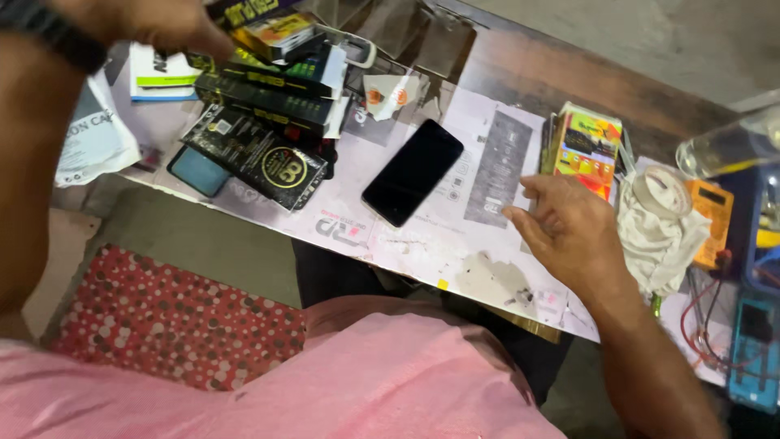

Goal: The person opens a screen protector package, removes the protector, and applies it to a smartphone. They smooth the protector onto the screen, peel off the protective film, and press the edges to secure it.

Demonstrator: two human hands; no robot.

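Note:
A black smartphone lies face up on the paper-covered worktable, its screen dark. My right hand hovers over the table to the right of the phone, fingers loosely spread, holding nothing. My left hand reaches to the top left over a stack of flat black and yellow packages; its fingers are blurred and partly cut off by the frame edge. A black watch band shows on that wrist.
A large black package with a gold round emblem and a teal phone case lie left of the phone. A colourful box, white cloth, tape roll, orange device and wires crowd the right. A red dotted cushion sits below.

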